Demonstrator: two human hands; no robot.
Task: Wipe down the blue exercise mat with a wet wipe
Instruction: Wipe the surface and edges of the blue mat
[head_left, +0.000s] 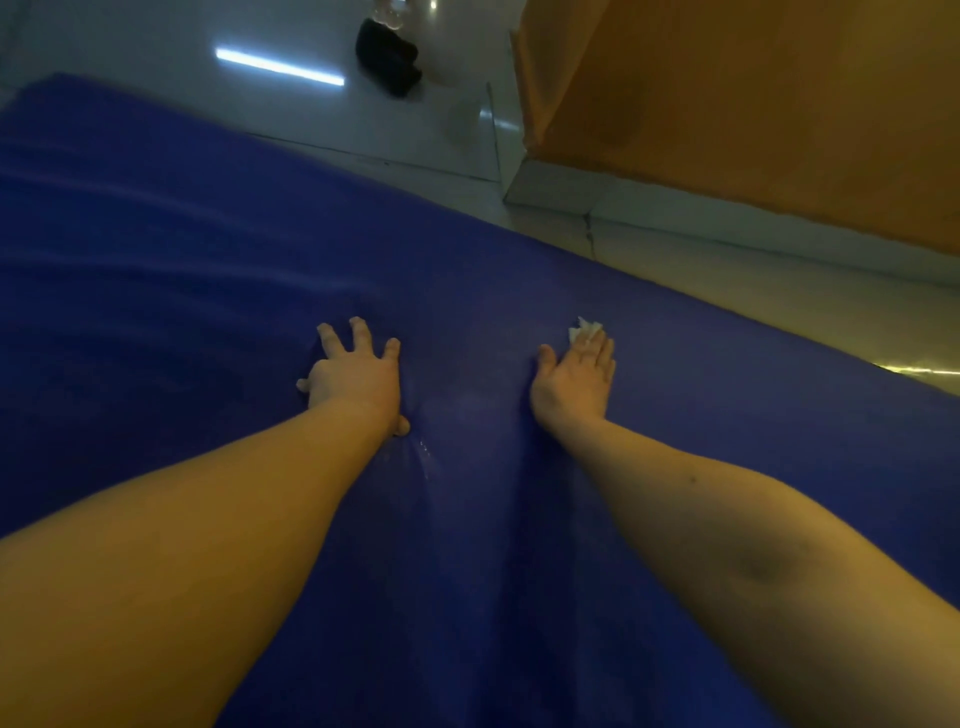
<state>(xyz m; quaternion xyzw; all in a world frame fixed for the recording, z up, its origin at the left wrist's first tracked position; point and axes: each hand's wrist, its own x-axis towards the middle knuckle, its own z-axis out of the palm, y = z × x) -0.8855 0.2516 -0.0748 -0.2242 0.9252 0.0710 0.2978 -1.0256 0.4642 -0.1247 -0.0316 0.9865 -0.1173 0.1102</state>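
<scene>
Right hand (576, 379), fingers (602, 356) straight, presses white crumpled wet wipe (586, 328) onto blue padded exercise mat (208, 260). Left hand (358, 376) splayed, bracing, empty. Best: even, overlapping strokes.

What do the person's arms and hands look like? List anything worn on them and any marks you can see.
Both the left hand and right hand are bare: no gloves, rings, watch or bracelet show. Both forearms are bare too, with no sleeves in view. The right forearm carries a small dark spot and a shadowy patch nearer the elbow.
</scene>
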